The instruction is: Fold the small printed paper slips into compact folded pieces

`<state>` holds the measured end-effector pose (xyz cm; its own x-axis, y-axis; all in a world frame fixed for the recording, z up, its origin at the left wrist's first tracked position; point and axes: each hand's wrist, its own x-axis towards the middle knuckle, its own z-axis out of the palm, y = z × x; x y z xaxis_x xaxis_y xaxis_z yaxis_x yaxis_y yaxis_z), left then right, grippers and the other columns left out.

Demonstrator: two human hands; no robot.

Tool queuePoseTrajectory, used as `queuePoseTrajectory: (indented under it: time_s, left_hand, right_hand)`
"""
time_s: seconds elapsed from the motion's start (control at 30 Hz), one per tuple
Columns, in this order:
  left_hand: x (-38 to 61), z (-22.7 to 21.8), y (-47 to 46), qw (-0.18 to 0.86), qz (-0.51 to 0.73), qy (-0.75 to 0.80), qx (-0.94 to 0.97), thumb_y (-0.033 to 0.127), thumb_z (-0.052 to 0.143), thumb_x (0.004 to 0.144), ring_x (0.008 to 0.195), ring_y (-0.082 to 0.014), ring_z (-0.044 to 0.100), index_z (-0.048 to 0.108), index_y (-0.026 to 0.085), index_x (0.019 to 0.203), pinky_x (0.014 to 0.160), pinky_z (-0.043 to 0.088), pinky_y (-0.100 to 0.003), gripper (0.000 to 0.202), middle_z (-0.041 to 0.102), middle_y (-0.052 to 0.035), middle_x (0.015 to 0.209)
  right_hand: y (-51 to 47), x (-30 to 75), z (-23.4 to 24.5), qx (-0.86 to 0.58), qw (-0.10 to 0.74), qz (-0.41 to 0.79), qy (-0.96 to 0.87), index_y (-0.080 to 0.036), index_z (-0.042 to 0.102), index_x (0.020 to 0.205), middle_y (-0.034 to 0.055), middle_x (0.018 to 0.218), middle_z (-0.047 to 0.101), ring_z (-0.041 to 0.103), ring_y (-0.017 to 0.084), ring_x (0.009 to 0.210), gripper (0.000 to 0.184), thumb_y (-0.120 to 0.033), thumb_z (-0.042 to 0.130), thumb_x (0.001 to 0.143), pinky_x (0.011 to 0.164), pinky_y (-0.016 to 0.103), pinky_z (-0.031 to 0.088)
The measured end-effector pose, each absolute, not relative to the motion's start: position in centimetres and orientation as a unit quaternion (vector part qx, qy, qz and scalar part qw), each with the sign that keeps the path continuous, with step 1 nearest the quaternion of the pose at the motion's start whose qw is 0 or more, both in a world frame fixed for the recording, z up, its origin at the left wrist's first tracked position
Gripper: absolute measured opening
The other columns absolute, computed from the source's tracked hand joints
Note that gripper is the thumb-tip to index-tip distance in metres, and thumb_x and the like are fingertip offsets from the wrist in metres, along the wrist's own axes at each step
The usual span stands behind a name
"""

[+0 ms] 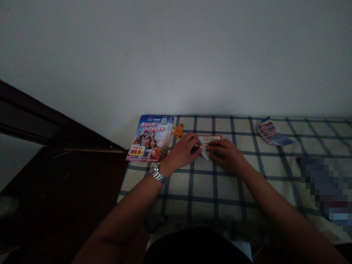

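A leaflet (210, 138) with a red edge and a pale printed face lies on the checked cloth between my hands. Its near part is folded into a whitish corner that sticks out toward me. My left hand (187, 149), with a metal watch (158, 173) on the wrist, has curled fingers pinching the leaflet's left side. From the right, my right hand (226, 154) presses its closed fingers on the same paper. The fingers cover much of the leaflet, so the exact fold is hidden.
Beside my left hand is a stack of colourful flyers (150, 139), with an orange bear-shaped piece (178, 130) next to it. Folded printed papers (271, 132) lie at the right. A pixelated dark object (324, 183) is at the right edge. A wall (192, 66) rises behind the checked cloth (176, 194).
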<state>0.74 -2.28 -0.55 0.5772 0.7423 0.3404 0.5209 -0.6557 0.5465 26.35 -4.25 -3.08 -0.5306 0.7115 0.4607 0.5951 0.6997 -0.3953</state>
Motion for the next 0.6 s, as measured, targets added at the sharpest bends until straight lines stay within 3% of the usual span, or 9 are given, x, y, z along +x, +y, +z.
queuePoseTrajectory:
  time_s: [0.2, 0.6]
  left_hand:
    - [1.2, -0.5, -2.4, 0.149, 0.247, 0.401, 0.87, 0.03, 0.061, 0.102, 0.106, -0.0244, 0.059, 0.063, 0.023, 0.105, 0.098, 0.047, -0.041, 0.008, 0.065, -0.0042, 0.106]
    - [2.4, -0.6, -2.3, 0.115, 0.221, 0.435, 0.865, 0.033, 0.061, 0.103, 0.104, -0.0246, 0.058, 0.066, 0.023, 0.109, 0.094, 0.044, -0.04, 0.013, 0.066, -0.0047, 0.107]
  right_hand:
    - [-4.6, 25.9, -2.8, -0.375, 0.306, 0.089, -0.871, -0.022, 0.076, 0.113, 0.0114, 0.121, 0.073, 0.065, 0.03, 0.113, 0.019, -0.027, 0.072, 0.095, 0.098, 0.05, 0.057]
    - [-4.7, 25.6, -2.5, -0.368, 0.296, 0.083, -0.877, -0.024, 0.077, 0.113, 0.0099, 0.121, 0.073, 0.065, 0.029, 0.111, 0.019, -0.026, 0.071, 0.096, 0.098, 0.049, 0.057]
